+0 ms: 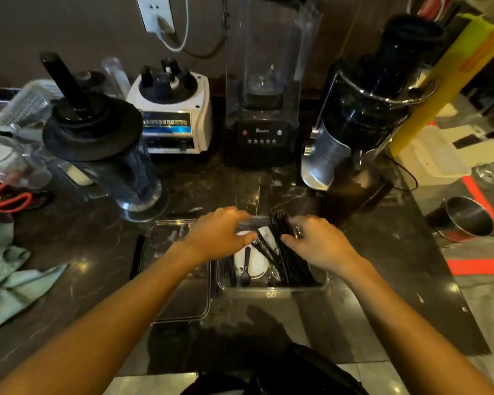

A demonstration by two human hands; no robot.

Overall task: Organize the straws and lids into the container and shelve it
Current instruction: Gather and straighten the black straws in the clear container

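Note:
A clear plastic container [271, 287] sits on the dark counter in front of me. Inside lie a bundle of black straws [293, 263], a white lid [255, 263] and a black plastic spoon [246, 269]. My right hand [317, 240] is closed around the upper part of the straw bundle inside the container. My left hand [221, 232] reaches over the container's far left corner, fingers curled at the rim near the white lid; whether it grips anything is unclear. The container's clear flat cover [180, 280] lies beside it on the left.
Blenders and a juicer [362, 115] line the back of the counter, with a blender jug [111, 163] at left. A green cloth [9, 275] and red scissors [9, 199] lie far left. A steel cup [465, 218] stands on the right, beyond the counter edge.

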